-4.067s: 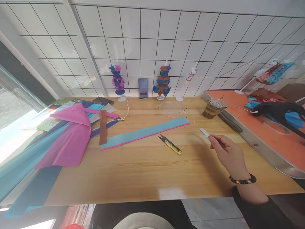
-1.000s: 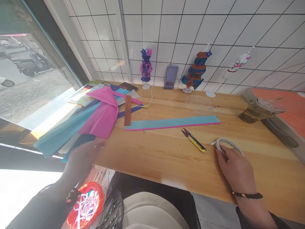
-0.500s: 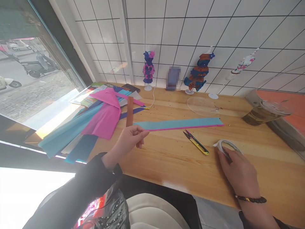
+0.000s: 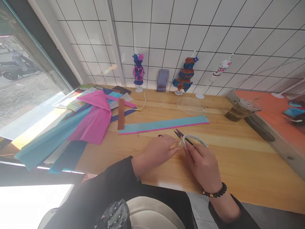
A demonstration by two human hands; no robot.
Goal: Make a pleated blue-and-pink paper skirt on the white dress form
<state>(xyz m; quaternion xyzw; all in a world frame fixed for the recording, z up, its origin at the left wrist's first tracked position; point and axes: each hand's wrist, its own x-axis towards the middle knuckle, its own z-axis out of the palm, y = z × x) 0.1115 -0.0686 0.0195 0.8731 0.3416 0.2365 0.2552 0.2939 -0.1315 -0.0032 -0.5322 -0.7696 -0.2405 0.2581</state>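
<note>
My right hand (image 4: 205,165) grips a roll of white tape (image 4: 196,138) by its near side, just above the table. A short loose end of tape sticks out at the roll's left. Close to that end, my left hand (image 4: 162,151) reaches with thumb and fingers apart; whether it touches the tape I cannot tell. Thread snips (image 4: 177,134) lie behind the roll, their handles mostly covered by it. Beyond both hands a long blue strip (image 4: 164,123) with a pink lower edge lies flat. A brown strip (image 4: 121,114) stretches away from its left end.
Pink cloth-like sheets (image 4: 96,117) and blue ones (image 4: 54,136) pile up at the left, over the table edge. A drink cup (image 4: 240,109) stands at the right beside an orange seat. A clear disc (image 4: 190,106) and a white cable (image 4: 144,100) lie near the tiled wall.
My right hand has brought the tape roll left, over the snips. My left hand has left the strips' corner and moved right, opening its fingers near the tape's loose end.
</note>
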